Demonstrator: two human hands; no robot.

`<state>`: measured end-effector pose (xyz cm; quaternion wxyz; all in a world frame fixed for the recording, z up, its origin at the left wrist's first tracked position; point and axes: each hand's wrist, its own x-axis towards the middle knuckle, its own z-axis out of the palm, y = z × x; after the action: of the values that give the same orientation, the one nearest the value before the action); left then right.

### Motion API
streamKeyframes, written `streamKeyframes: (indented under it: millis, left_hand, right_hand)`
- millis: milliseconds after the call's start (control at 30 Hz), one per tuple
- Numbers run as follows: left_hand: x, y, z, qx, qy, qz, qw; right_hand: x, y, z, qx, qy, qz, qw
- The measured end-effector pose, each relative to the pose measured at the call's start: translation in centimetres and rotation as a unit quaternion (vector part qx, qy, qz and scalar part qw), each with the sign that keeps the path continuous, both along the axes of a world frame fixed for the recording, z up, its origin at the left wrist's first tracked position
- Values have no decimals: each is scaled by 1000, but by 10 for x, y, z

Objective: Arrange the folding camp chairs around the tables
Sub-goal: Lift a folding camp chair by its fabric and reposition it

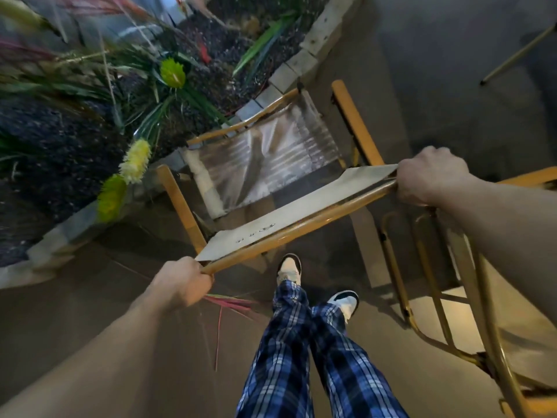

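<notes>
Both hands, the left hand (184, 282) and right hand (428, 176), are clamped on the top rail of the open camp chair (265, 164), which stands just ahead of the person's feet (316, 285). A second chair frame (434, 285) crowds the right side and could snag a leg. Beyond, the planter bed (99, 116) sits close enough that a forward push could jam the seat against its stone edging.

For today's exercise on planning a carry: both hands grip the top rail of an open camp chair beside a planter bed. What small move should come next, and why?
Probably swing the chair a little to the right, away from the planter bed. The left hand and right hand are closed on its back rail's two ends, its front is close to the bed's stone edging, and no table shows on that side.
</notes>
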<state>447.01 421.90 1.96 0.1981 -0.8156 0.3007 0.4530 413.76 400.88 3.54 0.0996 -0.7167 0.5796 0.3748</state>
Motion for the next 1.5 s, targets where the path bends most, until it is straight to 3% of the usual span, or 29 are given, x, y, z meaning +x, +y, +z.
streamKeyframes:
  millis: [233, 500, 567, 667, 933, 1067, 1233, 1367, 1500]
  left_hand:
    - [-3, -50, 27, -30, -29, -67, 997]
    - [-25, -178, 49, -65, -30, -254, 965]
    - [-43, -227, 55, -72, -33, -309, 948]
    - [-74, -297, 67, -56, -58, -437, 896]
    - [-157, -487, 72, -47, -115, -551, 825]
    - [-198, -545, 76, -64, -122, -584, 800]
    - [-236, -610, 65, -82, -125, -672, 725]
    - [-258, -670, 47, -118, -90, -722, 676]
    - [-273, -715, 21, -122, -60, -766, 628]
  right_hand:
    - [-16, -29, 45, -48, -5, -3, 999]
    - [-71, -57, 81, -68, 9, -136, 988]
    - [-92, -68, 86, -77, 6, -188, 979]
    - [-119, -79, 77, -79, -4, -263, 962]
    - [-182, -134, 51, -65, -53, -387, 918]
    - [-201, -149, 55, -48, -51, -419, 905]
    - [-209, -164, 47, -34, -36, -478, 877]
    - [-194, -168, 30, -38, -39, -571, 819]
    - [-161, -163, 10, 30, -40, -629, 776]
